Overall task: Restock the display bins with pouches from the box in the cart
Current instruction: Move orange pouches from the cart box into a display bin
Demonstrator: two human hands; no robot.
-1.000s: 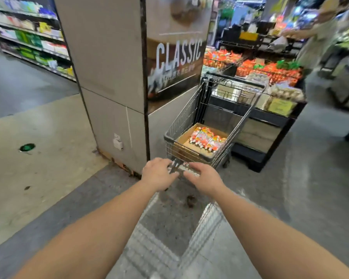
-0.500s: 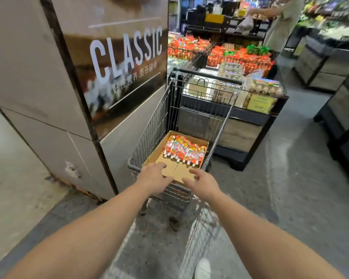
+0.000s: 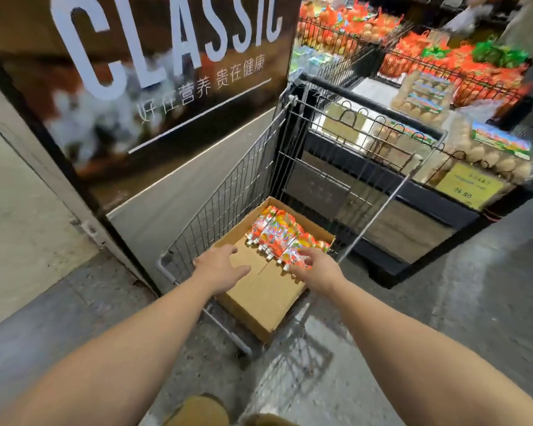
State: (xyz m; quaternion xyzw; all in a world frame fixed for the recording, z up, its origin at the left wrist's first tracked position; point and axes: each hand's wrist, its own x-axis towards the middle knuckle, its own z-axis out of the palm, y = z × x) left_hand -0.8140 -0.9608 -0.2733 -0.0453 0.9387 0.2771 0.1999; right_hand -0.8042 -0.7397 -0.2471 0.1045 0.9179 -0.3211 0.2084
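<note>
A wire cart [image 3: 228, 207] stands beside a pillar bearing a "CLASSIC" poster [image 3: 154, 72], with a cardboard box [image 3: 259, 299] lying open inside it; orange spouted pouches [image 3: 277, 235] sit in a row at the box's far end. Left hand [image 3: 220, 269] is spread, fingers straight, over the bare box floor near the pouches, contact not discernible. Right hand [image 3: 316, 267] reaches with loosely extended fingers onto the nearest right pouch; display bins [image 3: 443, 66] of orange goods stand far right
</note>
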